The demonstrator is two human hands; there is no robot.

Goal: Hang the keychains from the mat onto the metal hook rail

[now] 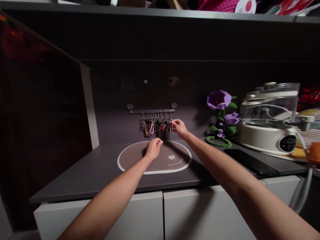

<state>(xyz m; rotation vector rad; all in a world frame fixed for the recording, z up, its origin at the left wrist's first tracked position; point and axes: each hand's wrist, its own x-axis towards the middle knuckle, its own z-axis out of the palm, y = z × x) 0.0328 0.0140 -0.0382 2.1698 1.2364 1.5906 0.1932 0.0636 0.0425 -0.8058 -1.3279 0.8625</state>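
Several bunches of keys [156,125] hang in a row from a clear hook rail [152,111] on the dark back panel; a pink loop [152,128] and a brown tag dangle among them. At the right end of the row, my right hand [180,128] has its thumb and fingers pinched on a small set of keys [171,125]. My left hand [153,148] is lower, over the oval brown mat [135,158] and just under the hanging keys. Its fingers are closed together; what they hold, if anything, is too small to make out.
Purple artificial flowers [219,100] with a green ring base stand right of the rail. Further right are a white appliance with a clear top [262,135] and a black flat slab [250,161]. A shelf edge [160,11] runs overhead; white cabinet fronts [140,216] lie below the counter.
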